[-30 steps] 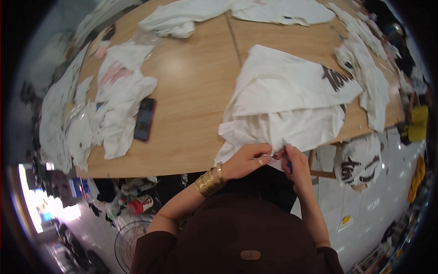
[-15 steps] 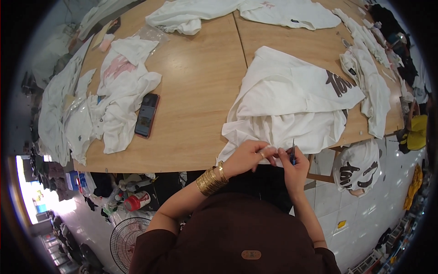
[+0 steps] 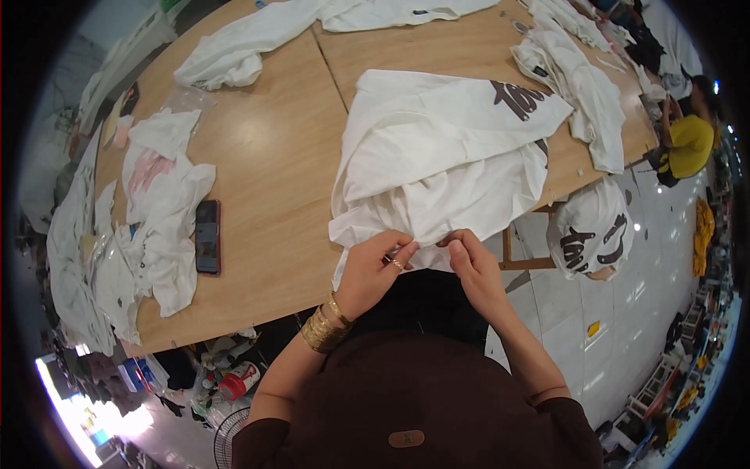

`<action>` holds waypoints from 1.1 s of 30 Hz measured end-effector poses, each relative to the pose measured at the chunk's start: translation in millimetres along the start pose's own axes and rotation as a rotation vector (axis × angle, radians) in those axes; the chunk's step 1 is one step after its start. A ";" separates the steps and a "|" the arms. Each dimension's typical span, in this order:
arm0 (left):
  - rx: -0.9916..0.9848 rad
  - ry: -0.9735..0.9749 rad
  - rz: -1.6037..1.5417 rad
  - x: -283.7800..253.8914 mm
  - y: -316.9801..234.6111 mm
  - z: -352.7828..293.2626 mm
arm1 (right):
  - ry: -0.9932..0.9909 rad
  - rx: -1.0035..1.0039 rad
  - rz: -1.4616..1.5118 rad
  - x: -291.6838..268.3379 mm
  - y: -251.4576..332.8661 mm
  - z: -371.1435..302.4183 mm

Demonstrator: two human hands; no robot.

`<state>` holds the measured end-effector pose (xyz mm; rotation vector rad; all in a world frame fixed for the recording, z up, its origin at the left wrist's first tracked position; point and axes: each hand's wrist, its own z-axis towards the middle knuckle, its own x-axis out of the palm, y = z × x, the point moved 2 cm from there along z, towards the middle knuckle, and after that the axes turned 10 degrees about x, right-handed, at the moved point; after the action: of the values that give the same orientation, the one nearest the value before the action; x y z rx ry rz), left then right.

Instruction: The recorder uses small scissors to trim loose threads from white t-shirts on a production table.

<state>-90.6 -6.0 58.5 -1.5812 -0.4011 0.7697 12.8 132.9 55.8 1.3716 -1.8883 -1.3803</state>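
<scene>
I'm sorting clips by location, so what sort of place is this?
Likely a garment workshop: a printed white garment lies on a large wooden table, and more white garments lie along the table's edges.

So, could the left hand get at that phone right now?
Probably yes: between the phone and the left hand I see only bare tabletop, though that hand would likely first have to release the white garment.
</scene>
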 end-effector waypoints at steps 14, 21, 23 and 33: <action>0.325 -0.072 0.275 1.1 -12.0 -0.4 | 0.394 0.248 0.239 11.8 2.7 -16.3; 0.349 -0.041 0.310 3.6 -13.2 -1.5 | 0.349 0.258 0.285 16.0 3.8 -16.6; 0.355 -0.035 0.326 4.0 -12.9 -1.8 | 0.310 0.287 0.289 16.4 5.1 -16.8; 0.230 -0.072 0.105 5.4 -6.9 -0.2 | 0.172 0.106 0.254 21.9 -9.7 -10.0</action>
<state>-85.4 -1.4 63.9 -1.3699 -0.2727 0.9221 15.9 108.7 47.0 1.2051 -1.9639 -1.0209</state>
